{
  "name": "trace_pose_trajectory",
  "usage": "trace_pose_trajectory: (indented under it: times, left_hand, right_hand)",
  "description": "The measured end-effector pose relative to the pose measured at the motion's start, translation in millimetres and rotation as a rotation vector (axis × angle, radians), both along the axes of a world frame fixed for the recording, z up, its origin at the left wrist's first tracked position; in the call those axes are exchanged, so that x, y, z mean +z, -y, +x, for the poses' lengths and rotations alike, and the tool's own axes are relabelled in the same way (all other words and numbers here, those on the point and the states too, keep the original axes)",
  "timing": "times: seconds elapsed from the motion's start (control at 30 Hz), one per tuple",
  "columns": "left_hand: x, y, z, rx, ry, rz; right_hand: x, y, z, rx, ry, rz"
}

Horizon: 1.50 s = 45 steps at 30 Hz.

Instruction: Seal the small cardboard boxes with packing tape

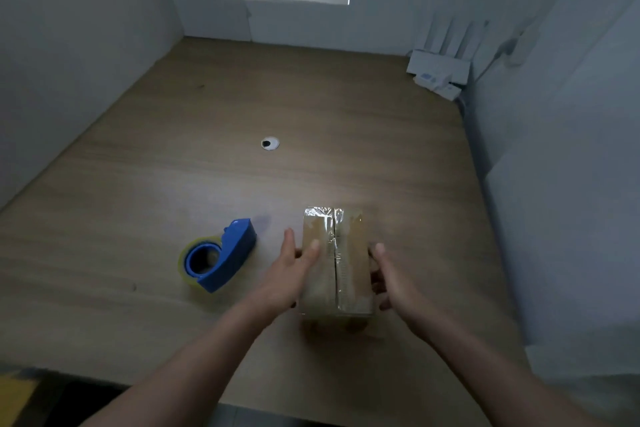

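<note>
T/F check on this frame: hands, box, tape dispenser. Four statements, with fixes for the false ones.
1. The left hand and right hand both hold the box. True.
2. The tape dispenser is in the right hand. False: it lies on the table, left of the box, and neither hand touches it.
3. Clear tape already runs along the box's top seam. True.
4. The tape dispenser is red. False: it is blue.
</note>
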<state>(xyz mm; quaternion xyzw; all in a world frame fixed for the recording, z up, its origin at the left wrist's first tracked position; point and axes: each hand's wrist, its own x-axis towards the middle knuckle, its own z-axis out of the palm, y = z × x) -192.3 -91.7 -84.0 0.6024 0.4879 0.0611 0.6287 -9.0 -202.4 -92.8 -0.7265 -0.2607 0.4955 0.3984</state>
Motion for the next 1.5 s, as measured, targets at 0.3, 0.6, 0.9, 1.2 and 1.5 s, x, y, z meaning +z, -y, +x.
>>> trace_pose_trajectory:
  times: [0.3, 0.6, 0.9, 1.2, 1.5]
  left_hand:
    - [56.7, -19.6, 22.2, 0.471, 0.377, -0.071]
    - [22.2, 35.4, 8.8, 0.258, 0.234, 0.058]
    - [4.5, 53.3, 14.9, 0.232, -0.044, 0.312]
    - [4.3, 78.5, -10.1, 0.407, 0.095, 0.216]
    - [32.9, 98.4, -105.6, 0.447, 0.181, 0.347]
  right_hand:
    - [37.6, -34.8, 38.5, -0.266, -0.435, 0.408]
    - [14.3, -6.0, 6.5, 0.089, -0.197, 0.434]
    - [-1.8, 2.4, -2.2, -0.124, -0.093, 0.29]
    - [1.6, 26.6, -44.0, -0.085, 0.021, 0.208]
    - [34.5, 30.1, -121.9, 0.081, 0.195, 0.327]
